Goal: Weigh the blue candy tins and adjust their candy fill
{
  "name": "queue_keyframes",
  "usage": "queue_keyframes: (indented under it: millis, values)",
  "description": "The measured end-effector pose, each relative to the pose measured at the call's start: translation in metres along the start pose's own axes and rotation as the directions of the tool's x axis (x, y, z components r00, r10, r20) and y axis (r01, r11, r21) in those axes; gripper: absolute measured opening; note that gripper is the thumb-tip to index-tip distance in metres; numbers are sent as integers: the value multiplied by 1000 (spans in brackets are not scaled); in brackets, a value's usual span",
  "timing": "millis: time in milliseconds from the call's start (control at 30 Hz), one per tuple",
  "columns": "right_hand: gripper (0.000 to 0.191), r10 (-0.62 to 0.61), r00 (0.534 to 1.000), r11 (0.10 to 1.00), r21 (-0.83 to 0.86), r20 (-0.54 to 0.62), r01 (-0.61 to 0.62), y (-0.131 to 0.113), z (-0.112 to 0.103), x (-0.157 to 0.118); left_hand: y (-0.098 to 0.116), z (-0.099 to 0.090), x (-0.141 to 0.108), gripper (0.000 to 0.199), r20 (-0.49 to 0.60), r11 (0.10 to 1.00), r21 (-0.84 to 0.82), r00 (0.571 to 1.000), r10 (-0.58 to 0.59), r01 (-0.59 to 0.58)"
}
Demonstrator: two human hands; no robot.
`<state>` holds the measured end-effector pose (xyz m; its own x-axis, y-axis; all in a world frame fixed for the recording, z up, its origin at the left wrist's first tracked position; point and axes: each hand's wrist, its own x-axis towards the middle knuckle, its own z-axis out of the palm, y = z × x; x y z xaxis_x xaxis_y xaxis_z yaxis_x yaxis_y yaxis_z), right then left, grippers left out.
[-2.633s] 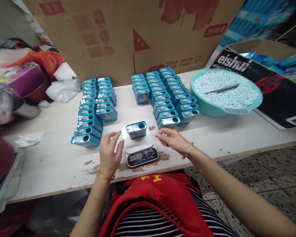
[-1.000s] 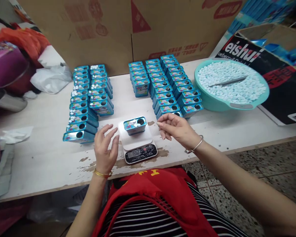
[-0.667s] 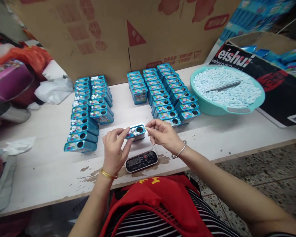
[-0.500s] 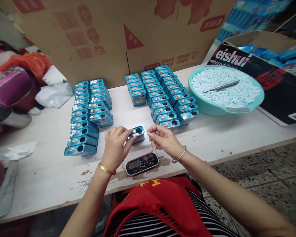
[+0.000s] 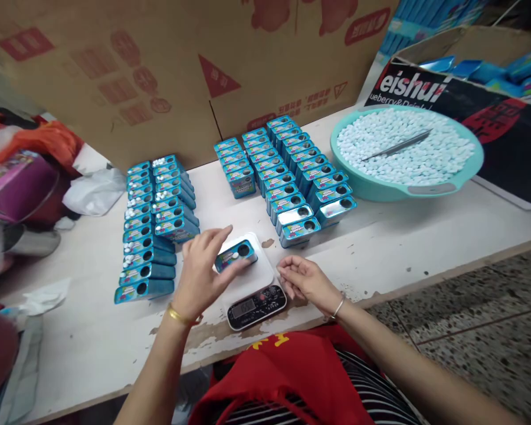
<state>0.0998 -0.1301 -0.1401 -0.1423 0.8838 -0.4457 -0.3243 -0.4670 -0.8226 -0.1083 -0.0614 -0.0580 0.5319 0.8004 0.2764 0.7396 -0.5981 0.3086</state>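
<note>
Digits blurry on white plastic scale [image 5: 250, 285] w/ black panel [image 5: 268, 298]; my L hand [image 5: 199, 274] hides part of blue rectangular metal tin [image 5: 229, 252] sitting on it. White pellet [image 5: 235, 255] lies atop tin by dark round hole [image 5: 243, 251]. L grip's wide round tin, contact unclear. My R hand [image 5: 307, 280] just beside scale, fingertips bunched; can't tell if sth's pinched.
</note>
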Motion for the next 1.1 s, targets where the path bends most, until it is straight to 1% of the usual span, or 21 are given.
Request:
queue_keyframes:
  millis: [33, 67, 100, 167, 233, 300, 400, 467, 533, 600, 700, 800, 867, 967, 1100]
  values:
    - [42, 13, 1000, 1000, 7, -26, -12, 3, -5, -1, -2, 0, -2, 57, 51, 1000, 24, 999, 2, -3]
    - [42, 21, 998, 1000, 17, -53, -20, 6, -9, -1, -4, 0, -5, 61, 87, 999, 44, 996, 0, -3]
    - [42, 26, 997, 999, 28, -78, -24, 8, -13, -1, -4, 1, -7, 59, 93, 998, 55, 996, -4, -1]
    - [42, 30, 993, 999, 48, -111, -25, 13, -20, -2, -4, 5, -12, 46, 30, 998, 62, 1000, 2, -4]
    - [42, 40, 992, 998, 63, -124, -32, 17, -23, -2, -1, 10, -17, 32, -59, 996, 78, 997, 46, -41]
    - [42, 53, 992, 996, 79, -117, -44, 19, -23, -1, 2, 16, -23, 27, -103, 990, 106, 990, 100, -89]
    - [42, 65, 993, 993, 102, -101, -55, 21, -20, 3, 2, 24, -27, 38, -100, 984, 134, 987, 127, -113]
    - [44, 76, 993, 993, 103, -94, -66, 23, -19, 6, -1, 26, -21, 49, -75, 990, 80, 990, 119, -113]
    - [46, 94, 991, 992, 97, -91, -85, 23, -19, 9, -6, 26, -7, 60, -63, 994, -3, 992, 109, -110]
    - [47, 109, 990, 991, 90, -92, -100, 23, -20, 11, -14, 25, 14, 68, -65, 993, -58, 993, 101, -105]
    - [49, 110, 989, 990, 96, -103, -100, 24, -22, 12, -29, 27, 49, 67, -63, 992, -112, 997, 54, -60]
    - [51, 103, 988, 989, 116, -118, -90, 26, -22, 15, -49, 37, 81, 64, -55, 984, -176, 998, 8, -17]
    - [52, 103, 988, 988, 123, -113, -89, 28, -22, 17, -64, 47, 98, 64, -54, 984, -176, 998, 24, -33]
    - [53, 104, 990, 989, 119, -98, -93, 31, -22, 21, -84, 64, 119, 60, -73, 985, -145, 994, 81, -90]
    - [55, 108, 990, 990, 103, -88, -99, 32, -23, 24, -101, 83, 136, 50, -119, 982, -64, 978, 170, -178]
